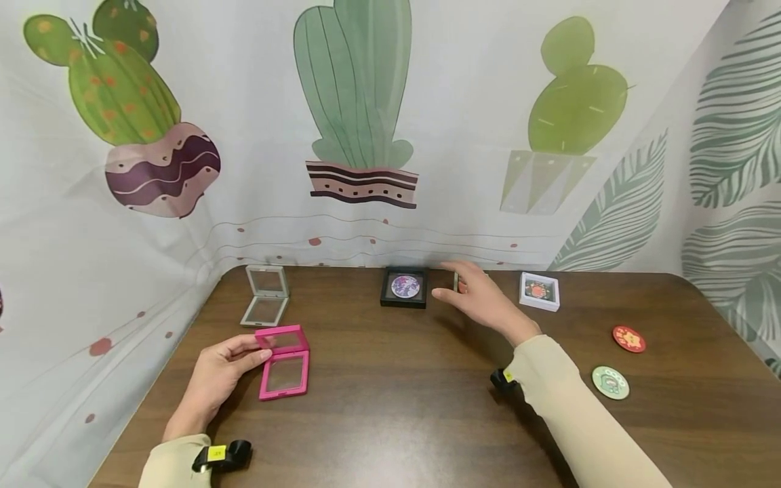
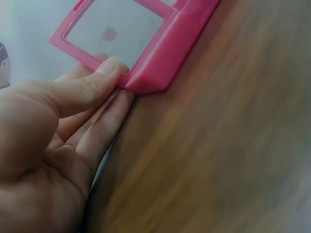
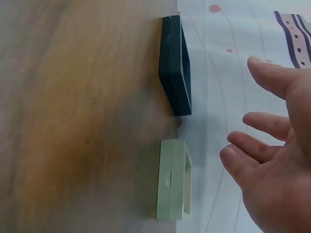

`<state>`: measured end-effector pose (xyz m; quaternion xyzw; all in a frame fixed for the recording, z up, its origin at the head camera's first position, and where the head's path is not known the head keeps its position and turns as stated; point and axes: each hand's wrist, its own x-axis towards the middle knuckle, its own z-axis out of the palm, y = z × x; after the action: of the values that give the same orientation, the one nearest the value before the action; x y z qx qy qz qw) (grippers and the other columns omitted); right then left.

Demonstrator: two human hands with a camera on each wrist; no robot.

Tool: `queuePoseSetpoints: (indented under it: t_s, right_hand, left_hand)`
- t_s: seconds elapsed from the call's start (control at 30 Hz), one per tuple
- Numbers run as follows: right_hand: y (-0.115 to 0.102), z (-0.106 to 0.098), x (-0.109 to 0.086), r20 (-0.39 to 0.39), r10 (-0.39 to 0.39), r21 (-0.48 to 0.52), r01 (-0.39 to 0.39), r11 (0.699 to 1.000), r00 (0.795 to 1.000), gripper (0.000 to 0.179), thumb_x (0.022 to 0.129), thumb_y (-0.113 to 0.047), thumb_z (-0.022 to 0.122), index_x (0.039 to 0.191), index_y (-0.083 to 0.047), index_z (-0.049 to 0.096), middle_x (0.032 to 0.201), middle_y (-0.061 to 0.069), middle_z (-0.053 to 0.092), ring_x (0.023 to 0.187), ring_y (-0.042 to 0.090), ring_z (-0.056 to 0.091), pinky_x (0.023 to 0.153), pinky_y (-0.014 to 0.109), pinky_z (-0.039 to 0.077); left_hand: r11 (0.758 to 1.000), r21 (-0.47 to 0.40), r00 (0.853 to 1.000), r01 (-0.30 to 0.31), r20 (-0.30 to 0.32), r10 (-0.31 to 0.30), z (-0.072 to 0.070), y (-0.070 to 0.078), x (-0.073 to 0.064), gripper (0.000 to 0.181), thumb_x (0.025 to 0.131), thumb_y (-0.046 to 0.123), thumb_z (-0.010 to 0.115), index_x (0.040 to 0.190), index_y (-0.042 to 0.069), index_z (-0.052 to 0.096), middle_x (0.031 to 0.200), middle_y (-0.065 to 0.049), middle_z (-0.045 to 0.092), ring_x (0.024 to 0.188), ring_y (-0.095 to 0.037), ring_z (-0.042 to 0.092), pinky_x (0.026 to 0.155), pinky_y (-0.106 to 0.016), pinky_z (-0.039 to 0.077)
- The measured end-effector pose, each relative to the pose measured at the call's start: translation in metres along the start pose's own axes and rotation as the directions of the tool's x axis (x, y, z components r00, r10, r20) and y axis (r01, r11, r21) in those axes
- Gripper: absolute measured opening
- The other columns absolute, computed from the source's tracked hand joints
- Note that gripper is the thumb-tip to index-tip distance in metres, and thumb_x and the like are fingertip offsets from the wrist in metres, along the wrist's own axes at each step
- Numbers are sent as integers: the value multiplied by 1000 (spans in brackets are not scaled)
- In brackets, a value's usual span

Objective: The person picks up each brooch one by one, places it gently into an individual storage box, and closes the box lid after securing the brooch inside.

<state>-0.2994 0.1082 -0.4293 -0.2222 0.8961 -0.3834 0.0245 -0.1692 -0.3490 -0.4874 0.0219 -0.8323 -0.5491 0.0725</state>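
Observation:
My left hand (image 1: 213, 376) pinches the raised half of a pink hinged display case (image 1: 285, 374) between thumb and fingers. In the left wrist view the thumb lies on the corner of the pink frame (image 2: 153, 68) beside its clear window. The right hand (image 1: 482, 301) hovers over the back of the table, fingers spread and holding nothing. Mostly hidden behind it in the head view is a pale green case (image 3: 171, 179), which shows whole in the right wrist view. A black case (image 1: 404, 287) with a round purple and white disc stands to its left.
A grey case (image 1: 266, 296) stands unfolded at the back left. To the right are a white case (image 1: 539, 291) with a red disc inside, a loose red round disc (image 1: 629, 339) and a green one (image 1: 610, 383). A cactus-print cloth (image 1: 457, 135) hangs along the back edge.

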Motion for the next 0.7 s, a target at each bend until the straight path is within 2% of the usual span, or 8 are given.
queuePoseSetpoints:
  t_s: [0.17,0.37,0.53,0.7]
  right_hand:
    - [9,-10,-16,-43,8,-21,-9,1000,999,71,103,-39,72,158,-1,46,163,23,40,151,44,35,121,64,29]
    - [23,-22,-34,-109,-2,-83,-7,997,994,67,105,-28,71,158,1,44,162,26,41,152,46,31,121,65,27]
    - [35,-31,-49,-196,-2,-121,-22,992,981,61,103,-21,71,153,5,48,157,30,45,148,48,36,120,65,29]
    - [48,-41,-63,-280,17,-173,-68,982,960,58,102,-17,72,149,9,51,147,34,50,137,52,43,112,66,36]
  left_hand:
    - [1000,-19,1000,1,13,-1,8,4,3,29,96,9,80,120,-6,74,113,-16,78,100,-9,73,84,-19,57]
    - [998,-52,1000,17,0,-17,15,8,3,29,96,7,80,121,-6,75,113,-16,78,96,-2,71,82,-18,56]
    - [997,-68,1000,28,-3,-28,24,11,5,28,95,6,80,120,-7,74,113,-17,78,94,-3,71,82,-19,57]
    - [997,-61,999,44,5,-44,33,13,8,27,96,7,80,119,-6,75,112,-16,78,94,-5,71,82,-20,56]
